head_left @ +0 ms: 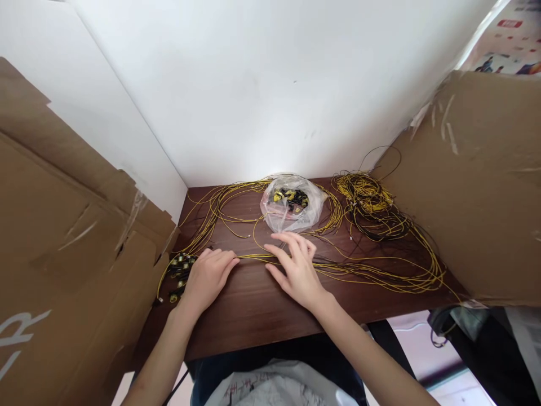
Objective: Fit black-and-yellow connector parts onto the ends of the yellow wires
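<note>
Long yellow wires (363, 270) lie in loops across a dark wooden table (253, 310). My left hand (209, 276) rests flat on the wires at the left, fingers stretched out, just beside a cluster of black and yellow connectors (180, 270). My right hand (296, 268) lies on the wires in the middle with its fingers spread, in front of a clear plastic bag (291, 208) that holds small black and yellow parts. Neither hand grips anything that I can see.
A tangled coil of yellow and black wires (367, 203) sits at the back right. Brown cardboard sheets stand at the left (71, 254) and right (477, 192) of the table. A white wall (262, 84) closes the back.
</note>
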